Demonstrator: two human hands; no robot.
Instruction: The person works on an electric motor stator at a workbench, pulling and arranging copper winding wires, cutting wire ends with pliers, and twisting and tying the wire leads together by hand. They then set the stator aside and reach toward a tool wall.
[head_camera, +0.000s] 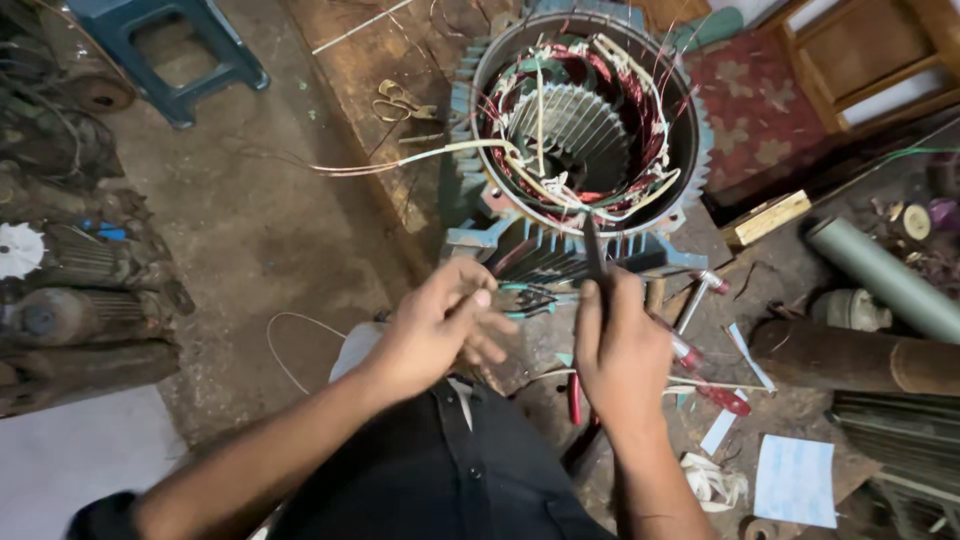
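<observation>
Fingers of the right hand (622, 345) pinch a thin dark tool (593, 250) whose tip reaches the near rim of the motor stator (585, 120), just where white-sleeved wires (420, 155) cross. The left hand (440, 325) curls loosely beside pliers (535, 298); its fingers hold nothing visible. Screwdrivers (700, 375) and paper scraps (795, 480) crowd the floor on the right; bare concrete floor (260, 230) lies open at left.

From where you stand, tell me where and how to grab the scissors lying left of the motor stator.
Probably best taken by the looped handles: the scissors lie flat on the wooden plank, loops toward the upper left, blades pointing right toward the stator. Come from above on the left, clear of the loose sleeved wire just below them.
</observation>
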